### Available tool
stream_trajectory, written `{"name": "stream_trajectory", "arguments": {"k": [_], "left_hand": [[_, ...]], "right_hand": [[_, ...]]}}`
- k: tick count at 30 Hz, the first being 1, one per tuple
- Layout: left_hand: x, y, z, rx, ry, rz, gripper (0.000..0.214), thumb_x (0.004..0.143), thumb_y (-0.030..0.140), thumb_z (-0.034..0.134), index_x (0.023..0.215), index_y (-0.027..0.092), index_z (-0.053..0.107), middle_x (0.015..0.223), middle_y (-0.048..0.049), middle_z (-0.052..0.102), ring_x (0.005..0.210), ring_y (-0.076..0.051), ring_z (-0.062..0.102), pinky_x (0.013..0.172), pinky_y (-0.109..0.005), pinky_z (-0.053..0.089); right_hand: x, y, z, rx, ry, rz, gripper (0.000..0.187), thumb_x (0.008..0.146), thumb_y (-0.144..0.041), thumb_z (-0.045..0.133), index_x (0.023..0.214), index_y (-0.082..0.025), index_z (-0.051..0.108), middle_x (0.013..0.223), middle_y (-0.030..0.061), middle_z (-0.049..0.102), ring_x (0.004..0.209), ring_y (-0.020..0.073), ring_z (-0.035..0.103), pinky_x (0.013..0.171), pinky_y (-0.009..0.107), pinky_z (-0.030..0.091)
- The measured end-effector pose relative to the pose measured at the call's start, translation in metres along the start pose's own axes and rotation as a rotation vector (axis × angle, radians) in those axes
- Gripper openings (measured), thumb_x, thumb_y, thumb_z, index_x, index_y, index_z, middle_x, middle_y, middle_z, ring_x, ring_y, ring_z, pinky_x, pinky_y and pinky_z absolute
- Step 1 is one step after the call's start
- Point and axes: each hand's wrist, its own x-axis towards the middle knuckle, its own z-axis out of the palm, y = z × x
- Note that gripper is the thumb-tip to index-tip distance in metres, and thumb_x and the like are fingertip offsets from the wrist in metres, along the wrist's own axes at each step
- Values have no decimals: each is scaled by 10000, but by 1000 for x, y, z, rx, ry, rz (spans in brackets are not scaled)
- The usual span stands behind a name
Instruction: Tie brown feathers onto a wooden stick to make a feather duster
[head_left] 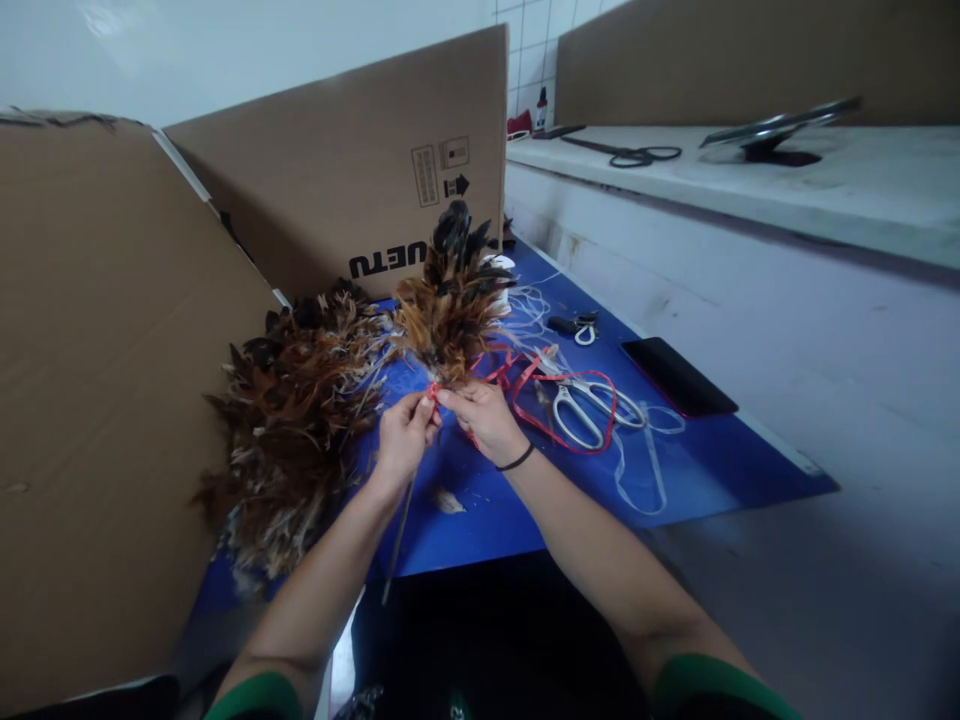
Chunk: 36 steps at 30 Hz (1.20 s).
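Bold black inverted capitals [388, 260], among which E, T and U can be made out, are printed on the large brown cardboard panel [330, 180]. Above them, a thick black arrow [457, 186] pointing right is printed beside two thin-outlined rectangular labels [424, 176], whose contents cannot be read.

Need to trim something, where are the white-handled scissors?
In the head view, the scissors lie right of your right hand, amid red ribbon.
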Motion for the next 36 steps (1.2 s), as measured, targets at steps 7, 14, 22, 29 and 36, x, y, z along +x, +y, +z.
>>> {"name": "stream_trajectory", "arguments": {"k": [7, 14, 22, 29, 36], "left_hand": [[5, 10, -4, -229, -237, -189, 306, 648, 360, 717, 657, 116, 533, 515, 32, 464, 351, -4, 266, 329, -140, 122], [-1, 6, 0, -115, -159, -78, 302, 715, 402, 641, 715, 122, 528, 616, -20, 561, 425, -47, 411, 362, -161, 236], [-5, -5, 7, 170, 49, 209, 490, 690, 318, 683, 1107, 211, 449, 596, 51, 571, 444, -85, 483, 457, -186, 349], [-8, -1, 8, 462, 83, 344, 155, 768, 290, 601, 882, 191, 636, 633, -7, 592, 556, -112, 520, 556, -201, 359], [-1, 4, 12, 217, 28, 147, 270, 759, 385, 591, 618, 155, 565, 472, 32, 457, 380, -61, 342, 397, -192, 245]], "right_hand": [[0, -3, -7, 74, -118, 152, 343, 626, -417, 721, 805, -141, 625, 453, -101, 371, 373, 20, 210, 360, 194, 118], [-2, -5, -3, 23, -47, 66, 336, 616, -423, 725, 615, -149, 531, 424, -80, 408, 355, 25, 261, 353, 201, 141], [-2, -9, 2, 57, 115, 78, 338, 528, -370, 775, 599, -156, 523, 422, -95, 365, 374, 25, 263, 355, 198, 174], [-3, -13, 4, 106, 141, 67, 324, 508, -323, 785, 566, -158, 512, 423, -96, 341, 410, 34, 302, 402, 199, 243], [-4, -16, 0, 94, 54, 11, 321, 551, -380, 770, 633, -147, 565, 444, -79, 410, 413, 37, 318, 403, 203, 222]]}}
